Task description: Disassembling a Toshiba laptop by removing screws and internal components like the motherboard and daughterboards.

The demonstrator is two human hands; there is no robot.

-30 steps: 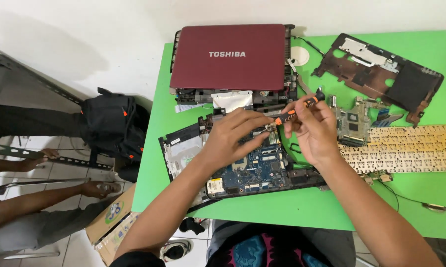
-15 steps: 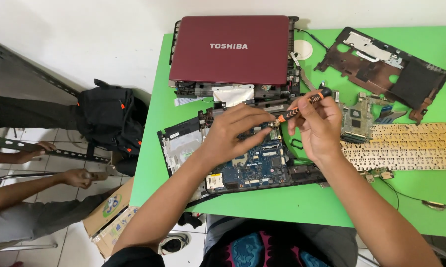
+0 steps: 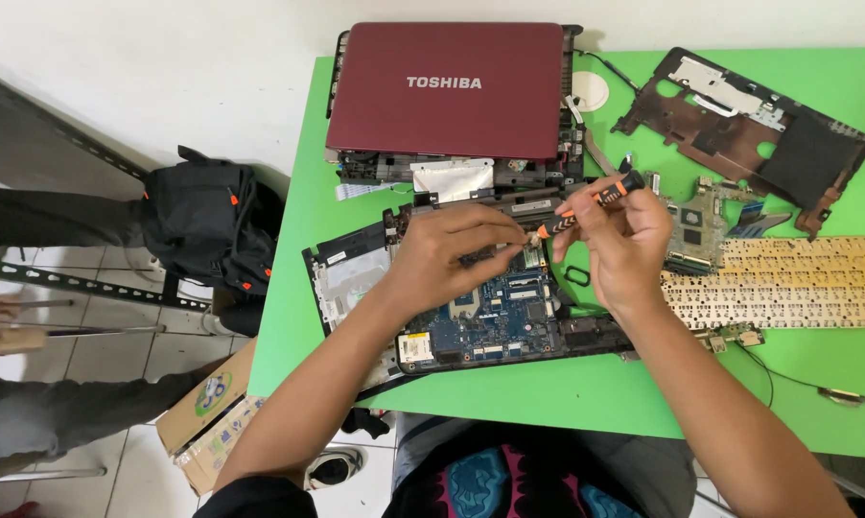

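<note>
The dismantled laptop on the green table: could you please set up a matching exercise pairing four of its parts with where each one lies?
Things:
1. screwdriver
2. blue motherboard
3. red lid
4. keyboard

Places:
A. far edge of the green table
B. right side, key side down
C. in the right hand
D. under the left hand, in the open base

Pairs: 1-C, 2-D, 3-A, 4-B
</note>
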